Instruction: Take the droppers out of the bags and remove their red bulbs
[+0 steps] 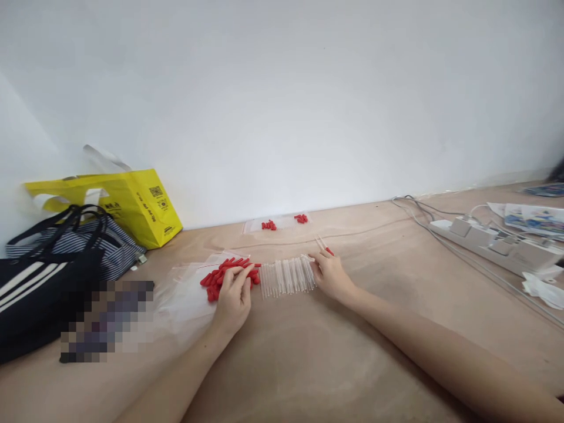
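A row of several clear thin tubes point(287, 276) lies on the tan table between my hands. My left hand point(233, 296) rests on a pile of small red caps point(220, 275) on a clear plastic bag point(185, 294); its fingers are curled and pinch at the caps beside the left end of the row. My right hand point(330, 273) touches the right end of the row and pinches a clear tube with a red cap point(325, 245) between its fingertips.
A second clear bag with two small clumps of red caps point(284, 223) lies near the wall. A yellow bag point(127, 205) and striped dark bags point(57, 264) stand at the left. A white power strip point(493, 244) with cables and papers occupies the right.
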A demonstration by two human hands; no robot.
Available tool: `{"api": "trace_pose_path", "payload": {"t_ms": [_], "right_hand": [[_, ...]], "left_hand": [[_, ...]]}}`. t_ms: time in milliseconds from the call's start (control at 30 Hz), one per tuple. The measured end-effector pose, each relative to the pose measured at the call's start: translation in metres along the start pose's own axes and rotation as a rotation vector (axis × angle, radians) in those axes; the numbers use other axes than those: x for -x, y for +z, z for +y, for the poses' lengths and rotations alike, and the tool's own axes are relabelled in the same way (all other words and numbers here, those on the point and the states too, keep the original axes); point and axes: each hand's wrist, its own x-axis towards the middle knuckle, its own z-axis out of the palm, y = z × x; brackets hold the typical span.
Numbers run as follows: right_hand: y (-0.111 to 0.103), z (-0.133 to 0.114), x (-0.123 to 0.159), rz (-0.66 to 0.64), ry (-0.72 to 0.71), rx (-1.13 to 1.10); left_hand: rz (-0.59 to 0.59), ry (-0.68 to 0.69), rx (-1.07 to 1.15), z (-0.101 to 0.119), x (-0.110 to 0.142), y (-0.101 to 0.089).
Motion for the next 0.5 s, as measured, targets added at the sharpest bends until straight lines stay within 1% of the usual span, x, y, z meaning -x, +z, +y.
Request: {"api": "trace_pose_path", "payload": {"t_ms": [100,233,333,500], "right_hand": [[-0.001,-0.005,-0.009,-0.040,0.126,0.110],[-0.007,0.000,-0.011,-0.068,0.250,0.211],[-0.008,0.003,-0.009,-0.071,0.276,0.232],[-0.004,-0.001,-0.007,-0.081,0.257,0.264]], "left_hand": [[-0.004,-0.071,-0.023,-0.008,-0.002,-0.009],[-0.036,-0.227,-0.020,-0.014,-0.003,-0.016],[-0.030,-0.320,-0.022,-0.015,-0.004,-0.018],[-0.018,-0.324,-0.010,-0.013,-0.006,-0.017]]}}
